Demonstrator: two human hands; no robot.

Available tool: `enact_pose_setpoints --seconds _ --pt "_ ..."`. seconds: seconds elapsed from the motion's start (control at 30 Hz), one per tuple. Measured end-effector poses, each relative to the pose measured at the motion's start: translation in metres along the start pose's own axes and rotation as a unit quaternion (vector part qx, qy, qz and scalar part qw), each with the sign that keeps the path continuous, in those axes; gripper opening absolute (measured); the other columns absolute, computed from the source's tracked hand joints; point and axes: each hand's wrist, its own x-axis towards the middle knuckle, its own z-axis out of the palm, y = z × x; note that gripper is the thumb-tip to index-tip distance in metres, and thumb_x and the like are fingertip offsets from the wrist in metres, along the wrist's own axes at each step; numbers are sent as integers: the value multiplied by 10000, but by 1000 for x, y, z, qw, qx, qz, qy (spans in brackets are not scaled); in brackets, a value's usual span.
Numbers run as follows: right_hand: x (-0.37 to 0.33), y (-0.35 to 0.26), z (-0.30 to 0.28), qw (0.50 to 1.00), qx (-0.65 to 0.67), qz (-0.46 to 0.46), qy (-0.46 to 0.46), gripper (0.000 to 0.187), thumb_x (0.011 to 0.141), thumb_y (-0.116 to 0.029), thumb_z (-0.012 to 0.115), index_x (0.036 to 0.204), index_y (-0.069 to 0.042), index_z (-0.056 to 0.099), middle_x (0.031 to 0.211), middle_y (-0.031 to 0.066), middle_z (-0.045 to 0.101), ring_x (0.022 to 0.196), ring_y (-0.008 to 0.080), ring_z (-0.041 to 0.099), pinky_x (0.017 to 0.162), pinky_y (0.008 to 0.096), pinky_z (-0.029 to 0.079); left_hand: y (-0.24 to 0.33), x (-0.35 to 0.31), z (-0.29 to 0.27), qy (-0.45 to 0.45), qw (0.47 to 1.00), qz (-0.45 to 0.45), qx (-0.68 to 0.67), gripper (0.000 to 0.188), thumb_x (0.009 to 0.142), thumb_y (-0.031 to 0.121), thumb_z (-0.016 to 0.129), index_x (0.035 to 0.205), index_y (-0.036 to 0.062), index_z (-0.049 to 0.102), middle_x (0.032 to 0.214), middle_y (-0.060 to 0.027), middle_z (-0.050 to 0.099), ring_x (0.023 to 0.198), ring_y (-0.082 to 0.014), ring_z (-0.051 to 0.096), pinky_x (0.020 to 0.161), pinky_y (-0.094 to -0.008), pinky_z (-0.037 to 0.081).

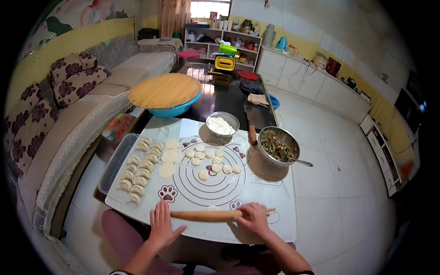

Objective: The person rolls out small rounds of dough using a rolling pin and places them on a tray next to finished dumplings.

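A wooden rolling pin [204, 216] lies crosswise near the front edge of a white printed mat [275, 195]. My right hand [254, 219] is closed around its right part. At the pin's left end, my left hand [161, 223] is open, fingers stretched forward and thumb apart. Small flattened dough rounds [216, 168] are scattered over the mat's printed circles. Rolled wrappers [167, 170] lie left of them, overlapping in part. Farther left, rows of folded dumplings [139, 180] sit on a clear tray. Behind the dough stands a metal bowl of white flour [222, 125].
At the right, a metal bowl [297, 137] holds chopped filling and a spoon. A cleaver [259, 118] lies behind it. A round woven tray [165, 90] covers a blue basin [178, 109] at the back left. A sofa [68, 133] runs along the left; white cabinets [311, 82] stand behind.
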Motion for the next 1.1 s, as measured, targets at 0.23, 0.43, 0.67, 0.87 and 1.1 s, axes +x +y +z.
enact_pose_setpoints --seconds 0.23,0.43,0.67,0.87,1.1 --pt "6 46 5 997 74 22 -30 308 662 -343 763 890 -143 708 820 27 623 825 221 572 763 375 388 13 10 -21 -8 1000 -2 -17 1003 835 593 520 1429 -88 86 1507 -255 89 1408 -364 70 1114 -533 18" --pt "36 18 15 999 32 -13 -11 311 668 -356 756 880 -136 695 830 31 620 821 221 568 757 372 389 1 41 -5 51 997 -54 -33 954 855 575 506 1426 -84 120 1498 -252 131 1408 -338 90 1110 -543 33" --pt "-1 29 -4 999 12 -31 -12 362 657 -383 764 909 -133 692 821 23 621 815 227 580 751 374 387 10 -6 -5 -19 999 -19 -23 1012 844 603 498 1431 -89 49 1515 -238 61 1413 -355 49 1112 -538 10" --pt "40 28 3 999 33 -12 -35 349 670 -372 763 898 -117 694 829 32 621 843 222 565 764 370 379 15 40 -12 11 997 -67 -27 983 844 621 480 1421 -96 134 1505 -249 115 1415 -340 58 1114 -531 0" --pt "22 23 1 999 34 -28 -9 332 665 -359 766 882 -117 698 795 39 634 793 243 579 721 369 417 6 22 -3 13 999 -27 -33 1027 832 640 481 1431 -87 73 1512 -243 81 1411 -357 49 1100 -559 0"
